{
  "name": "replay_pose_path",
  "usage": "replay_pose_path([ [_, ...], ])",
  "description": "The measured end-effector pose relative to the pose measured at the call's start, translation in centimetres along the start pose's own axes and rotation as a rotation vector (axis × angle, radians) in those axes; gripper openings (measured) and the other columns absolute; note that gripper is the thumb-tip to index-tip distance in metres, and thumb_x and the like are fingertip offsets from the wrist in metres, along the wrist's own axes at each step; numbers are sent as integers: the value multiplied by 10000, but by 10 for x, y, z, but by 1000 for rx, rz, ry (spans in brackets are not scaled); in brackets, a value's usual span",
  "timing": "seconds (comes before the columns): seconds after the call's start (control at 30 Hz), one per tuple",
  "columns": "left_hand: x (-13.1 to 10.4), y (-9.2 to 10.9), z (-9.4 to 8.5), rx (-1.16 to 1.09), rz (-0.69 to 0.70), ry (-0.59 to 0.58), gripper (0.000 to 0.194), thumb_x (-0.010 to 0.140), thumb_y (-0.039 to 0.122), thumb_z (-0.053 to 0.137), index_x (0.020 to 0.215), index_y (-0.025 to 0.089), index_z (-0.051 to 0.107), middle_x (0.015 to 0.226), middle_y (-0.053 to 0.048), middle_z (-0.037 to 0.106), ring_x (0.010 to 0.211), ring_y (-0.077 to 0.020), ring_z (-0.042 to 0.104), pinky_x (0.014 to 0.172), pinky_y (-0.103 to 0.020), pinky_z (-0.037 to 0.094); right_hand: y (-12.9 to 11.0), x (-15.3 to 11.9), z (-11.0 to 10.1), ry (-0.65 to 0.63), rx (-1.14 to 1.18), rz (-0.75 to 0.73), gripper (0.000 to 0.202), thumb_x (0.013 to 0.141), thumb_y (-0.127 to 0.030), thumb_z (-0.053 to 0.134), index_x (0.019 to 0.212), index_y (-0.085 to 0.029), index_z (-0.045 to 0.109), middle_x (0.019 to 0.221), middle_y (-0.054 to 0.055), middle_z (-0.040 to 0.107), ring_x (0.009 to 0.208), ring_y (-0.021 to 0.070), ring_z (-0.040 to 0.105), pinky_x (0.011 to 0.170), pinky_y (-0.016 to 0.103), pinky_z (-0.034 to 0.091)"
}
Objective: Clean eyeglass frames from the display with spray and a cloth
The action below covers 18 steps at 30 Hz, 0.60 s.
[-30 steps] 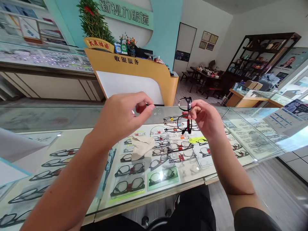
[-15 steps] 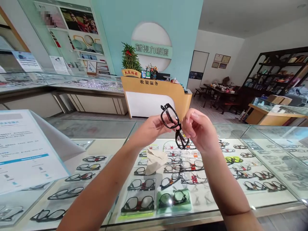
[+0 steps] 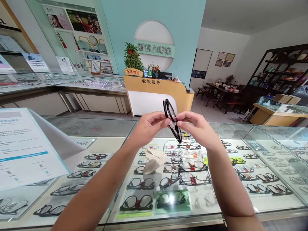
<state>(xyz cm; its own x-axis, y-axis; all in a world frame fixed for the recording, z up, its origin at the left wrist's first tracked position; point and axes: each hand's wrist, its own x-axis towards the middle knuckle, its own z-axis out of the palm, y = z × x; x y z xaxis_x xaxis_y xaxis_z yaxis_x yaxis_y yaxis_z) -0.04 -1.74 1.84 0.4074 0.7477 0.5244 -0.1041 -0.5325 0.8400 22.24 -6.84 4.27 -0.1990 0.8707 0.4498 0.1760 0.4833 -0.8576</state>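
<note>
Black-framed eyeglasses (image 3: 171, 112) are held up over the glass counter, tilted steeply and seen nearly edge-on. My left hand (image 3: 152, 126) pinches them from the left near the middle, thumb and fingers closed. From the right, my right hand (image 3: 196, 126) grips the same part with thumb and fingertips, close to the bridge. The fingertips partly hide the middle of the frame. Below my hands, a crumpled beige cloth (image 3: 154, 160) lies on the counter.
Rows of eyeglasses (image 3: 138, 202) are displayed in the glass showcase (image 3: 207, 221). A white printed sign (image 3: 26, 147) stands at the left. Farther off are a wooden cashier desk (image 3: 156, 84), a potted plant (image 3: 132, 59) and another glass counter (image 3: 284, 107) at the right.
The eyeglasses have turned from showing their lenses to nearly edge-on. My right hand has rotated, its thumb and fingertips now pointing left onto the frame. My left thumb has come into view.
</note>
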Motion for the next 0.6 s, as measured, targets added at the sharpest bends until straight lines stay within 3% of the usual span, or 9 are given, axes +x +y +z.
replay_pose_path([
  [0.17,0,3,4,-32,-10,47,403,810,586,934,947,209,888,972,-87,844,887,-225,734,866,-359,609,5,1,3,-45,81,47,172,948,-421,800,918,-253,778,992,23,782,949,200,662,897,355,499],
  [0.4,0,6,4,-23,-32,81,341,762,508,973,905,209,894,944,-85,851,1014,-291,769,944,-394,608,13,5,10,-144,127,27,202,936,-413,800,868,-236,732,949,5,734,894,174,601,888,341,451],
  [0.6,3,8,0,41,-36,83,296,812,490,899,795,200,843,854,-59,813,838,-231,715,846,-354,576,10,4,8,-141,102,46,229,929,-408,788,816,-230,698,851,-13,670,810,161,544,791,320,415],
])
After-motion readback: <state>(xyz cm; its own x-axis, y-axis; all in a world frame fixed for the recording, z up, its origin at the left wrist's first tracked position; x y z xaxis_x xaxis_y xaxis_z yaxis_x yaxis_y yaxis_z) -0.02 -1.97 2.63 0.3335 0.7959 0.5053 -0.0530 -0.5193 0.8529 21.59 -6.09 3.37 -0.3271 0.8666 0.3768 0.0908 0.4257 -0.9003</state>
